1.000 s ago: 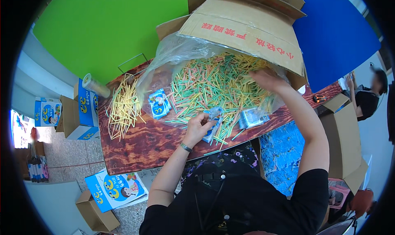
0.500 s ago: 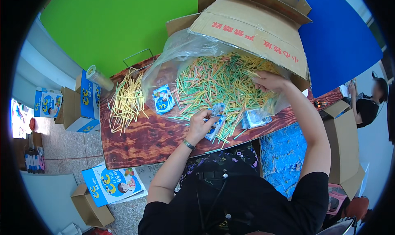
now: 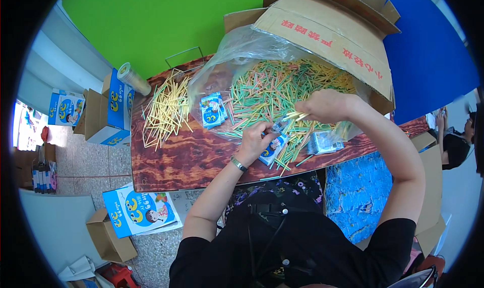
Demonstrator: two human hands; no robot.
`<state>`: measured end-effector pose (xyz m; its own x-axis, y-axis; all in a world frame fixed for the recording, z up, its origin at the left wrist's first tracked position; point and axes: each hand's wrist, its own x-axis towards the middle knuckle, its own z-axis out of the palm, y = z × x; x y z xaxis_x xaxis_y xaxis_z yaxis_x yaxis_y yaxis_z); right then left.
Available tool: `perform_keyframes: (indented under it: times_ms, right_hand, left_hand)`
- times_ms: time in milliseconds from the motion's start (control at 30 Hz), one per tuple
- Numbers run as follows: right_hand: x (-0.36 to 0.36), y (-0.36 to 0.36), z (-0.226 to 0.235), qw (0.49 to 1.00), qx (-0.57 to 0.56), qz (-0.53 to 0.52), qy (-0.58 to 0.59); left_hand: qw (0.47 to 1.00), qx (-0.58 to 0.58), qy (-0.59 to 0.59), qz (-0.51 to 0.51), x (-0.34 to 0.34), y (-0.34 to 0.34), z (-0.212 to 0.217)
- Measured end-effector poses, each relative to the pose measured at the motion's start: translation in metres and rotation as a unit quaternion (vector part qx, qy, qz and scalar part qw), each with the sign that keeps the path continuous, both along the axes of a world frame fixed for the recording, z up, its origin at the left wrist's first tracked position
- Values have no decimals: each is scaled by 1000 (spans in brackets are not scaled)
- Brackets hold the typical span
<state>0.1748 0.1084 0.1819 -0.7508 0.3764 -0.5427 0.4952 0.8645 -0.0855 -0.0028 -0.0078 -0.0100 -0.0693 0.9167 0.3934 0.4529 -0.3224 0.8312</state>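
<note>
Head view, my two hands working above the table point(image 3: 174, 171). My left hand point(image 3: 255, 143) pinches a small blue-and-white packet point(image 3: 273, 153) between thumb and fingers, near the table's front edge. My right hand point(image 3: 327, 106) is curled round a few yellow sticks point(image 3: 296, 115), its fingertips largely hidden; the sticks point toward the packet's clear upper end, and I cannot tell whether any has entered it. The hands are near each other but apart. Beyond them, a pile of coloured sticks point(image 3: 267, 86) spreads over a clear plastic liner point(image 3: 257, 48) at the mouth of a cardboard box point(image 3: 327, 31). Similar packets point(image 3: 213, 109) lie left of the pile; pale yellow sticks point(image 3: 166, 106) form a heap farther left.

Handling, as judged: the packet should be light, limp and rather slippery, best pinched at its sides just below the upper end. The sticks appear light, stiff and liable to snap; a loose hold round the middle of the bunch, ends level, should suit them.
</note>
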Motion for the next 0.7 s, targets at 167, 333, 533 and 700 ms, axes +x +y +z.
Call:
perform_keyframes:
  times_ms: [167,333,533,700]
  right_hand:
    - [-21,-6,0,994,69,32,-74]
    - [-43,-15,-9,984,114,52,-123]
    - [-56,-27,-8,970,158,95,-159]
    - [-42,-18,27,992,99,59,-42]
  left_hand:
    - [1000,19,19,-5,0,-1,4]
    - [997,52,60,-8,3,-2,11]
    - [995,75,66,-7,5,1,19]
    - [999,46,-3,-20,3,8,10]
